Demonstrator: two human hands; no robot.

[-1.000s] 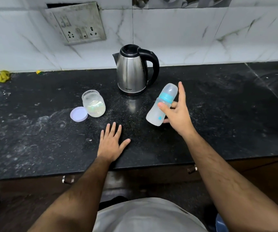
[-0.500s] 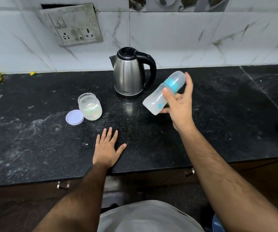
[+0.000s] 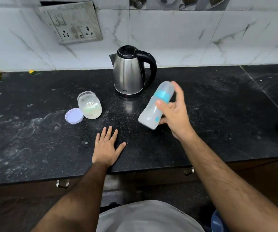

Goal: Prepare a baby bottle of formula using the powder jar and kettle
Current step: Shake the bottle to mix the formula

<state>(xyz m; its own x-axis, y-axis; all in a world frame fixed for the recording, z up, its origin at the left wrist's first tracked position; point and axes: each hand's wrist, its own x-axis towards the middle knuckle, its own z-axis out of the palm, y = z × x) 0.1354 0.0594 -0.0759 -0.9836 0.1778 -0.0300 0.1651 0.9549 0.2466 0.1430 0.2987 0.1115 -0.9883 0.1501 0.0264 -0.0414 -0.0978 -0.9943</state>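
Above counter (image 3: 218, 131), bottle (image 3: 153, 113) blurred, R hand (image 3: 175, 114) gripping, base hidden

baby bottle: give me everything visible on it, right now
The baby bottle is translucent, plastic-looking, cloudy white inside, with a turquoise collar and a clear cap over the top; a small blue mark shows near its base. It is tilted, cap end up and away, base down toward the person, held above the black counter in front of the kettle. The right hand grips its middle, thumb across the front. Nothing else touches it.
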